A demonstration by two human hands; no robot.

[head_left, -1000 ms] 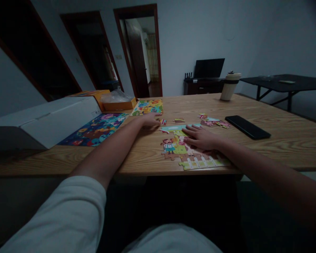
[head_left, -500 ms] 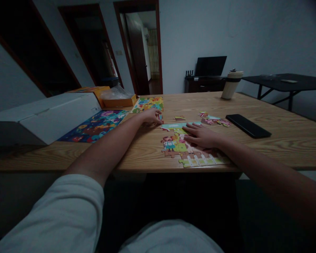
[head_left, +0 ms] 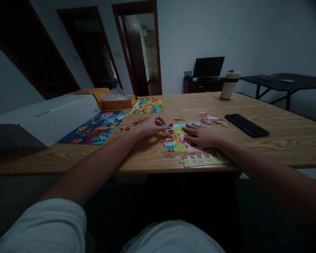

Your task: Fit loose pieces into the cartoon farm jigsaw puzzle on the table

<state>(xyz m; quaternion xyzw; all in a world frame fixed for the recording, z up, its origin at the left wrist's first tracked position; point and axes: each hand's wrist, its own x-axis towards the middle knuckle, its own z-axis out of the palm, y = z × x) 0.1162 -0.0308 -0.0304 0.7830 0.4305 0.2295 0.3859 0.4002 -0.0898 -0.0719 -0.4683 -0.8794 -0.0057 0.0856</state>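
Left hand (head_left: 150,127) pinches a jigsaw piece (head_left: 169,125), long axis unclear. Right hand (head_left: 202,136) lies flat on the jigsaw (head_left: 177,147), printed fence (head_left: 203,160) nearest

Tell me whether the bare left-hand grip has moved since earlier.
Yes: the bare left-hand grip has moved toward the person, away from the flat yellow-green picture.

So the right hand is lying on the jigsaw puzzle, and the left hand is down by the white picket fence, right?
Not quite: the left hand is at the puzzle's far left corner, by a red piece. The head view shows the white picket fence along the near edge. The right hand is indeed lying on the jigsaw puzzle.
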